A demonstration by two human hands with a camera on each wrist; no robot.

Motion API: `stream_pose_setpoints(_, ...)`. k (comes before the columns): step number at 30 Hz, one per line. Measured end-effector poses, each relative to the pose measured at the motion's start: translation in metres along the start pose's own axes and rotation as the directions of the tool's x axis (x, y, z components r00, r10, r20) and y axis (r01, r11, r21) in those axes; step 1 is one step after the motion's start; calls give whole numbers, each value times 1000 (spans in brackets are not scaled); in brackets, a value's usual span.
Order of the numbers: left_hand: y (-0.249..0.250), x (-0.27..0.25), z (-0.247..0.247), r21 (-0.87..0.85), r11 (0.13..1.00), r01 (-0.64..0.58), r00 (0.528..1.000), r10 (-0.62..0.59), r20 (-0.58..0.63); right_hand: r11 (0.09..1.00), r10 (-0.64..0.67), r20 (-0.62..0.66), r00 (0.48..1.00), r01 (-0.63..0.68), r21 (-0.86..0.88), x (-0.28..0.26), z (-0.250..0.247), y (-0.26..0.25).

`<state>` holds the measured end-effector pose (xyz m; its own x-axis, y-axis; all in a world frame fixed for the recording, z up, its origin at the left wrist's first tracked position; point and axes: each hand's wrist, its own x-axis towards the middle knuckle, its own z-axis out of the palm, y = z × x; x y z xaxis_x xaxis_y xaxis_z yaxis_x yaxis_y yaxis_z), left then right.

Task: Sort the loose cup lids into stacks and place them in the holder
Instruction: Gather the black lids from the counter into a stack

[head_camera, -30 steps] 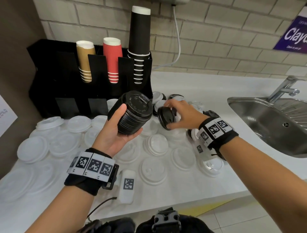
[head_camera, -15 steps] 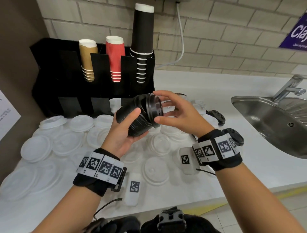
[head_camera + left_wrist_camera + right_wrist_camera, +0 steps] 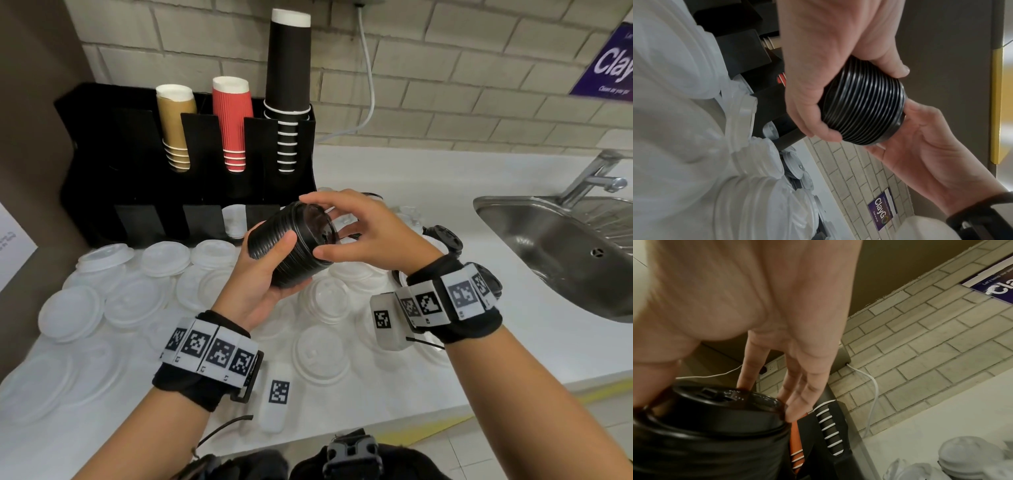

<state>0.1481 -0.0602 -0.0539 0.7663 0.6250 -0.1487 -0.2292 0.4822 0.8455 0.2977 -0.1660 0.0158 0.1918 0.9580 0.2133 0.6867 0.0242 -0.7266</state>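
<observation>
Stack of black lids (image 3: 291, 248), held on its side above the surface (image 3: 428, 178), in front of the black holder (image 3: 102, 154). Left hand (image 3: 260, 274) wrapped around the stack's ribbed wall, grip clenched on it. Right hand (image 3: 363, 236) at the open end, fingers (image 3: 797, 405) fairly straight and touching the rim of the end lid, thumb at the near edge; grip released, pressing rather than clutching. Step in hand, by the look of it: seating one more black lid squarely on the stack. Next move likely calls for a firm push to nest it, then another black lid, or a carry to a free slot in the holder. White lids (image 3: 164, 258) lying loose and unsorted all over the surface. Paper cups (image 3: 233, 120) standing in the holder's upper slots. Steel sink (image 3: 565, 246) with a tap to the right, pale brick wall behind, white cable hanging down it, purple sign at the upper right.
</observation>
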Motion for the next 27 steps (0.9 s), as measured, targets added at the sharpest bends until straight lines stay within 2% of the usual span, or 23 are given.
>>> stream_pose_setpoints(4,-1,2,1,-55,997,63,995,-58,76,999,16,-24,1000,-15,40,-2,-3,-3)
stream_pose_setpoints(7,-2,5,0,-150,984,99,985,-75,154,988,133,-85,988,-125,86,-10,-22,3)
stream_pose_setpoints(9,-1,9,-1,-201,972,122,979,-85,185,967,254,-170,952,-249,49,-19,-44,18)
stream_pose_setpoints(11,-1,12,-2,-222,966,134,972,-85,218,892,429,-211,878,-448,-50,-31,-70,39)
stream_pose_setpoints(13,-3,13,-1,-221,966,133,965,-76,251,736,606,-200,770,-638,-228,-47,-92,62)
stream_pose_setpoints(14,-3,13,-1,-215,967,134,961,-74,267,636,678,-179,713,-691,-343,-56,-101,72)
stream_pose_setpoints(16,-5,12,1,-206,968,140,956,-78,284,448,786,-119,607,-692,-566,-72,-111,90)
stream_pose_setpoints(17,-7,12,2,-205,968,143,955,-81,284,383,825,-94,557,-674,-632,-79,-113,96)
stream_pose_setpoints(19,-10,11,4,-207,967,147,960,-89,266,322,873,-41,486,-637,-700,-89,-111,105)
stream_pose_setpoints(22,-12,9,8,-208,968,142,971,-96,217,311,887,-3,462,-604,-734,-97,-104,110)
stream_pose_setpoints(27,-15,5,13,-188,970,156,975,-121,188,306,870,-40,491,-604,-736,-101,-91,109)
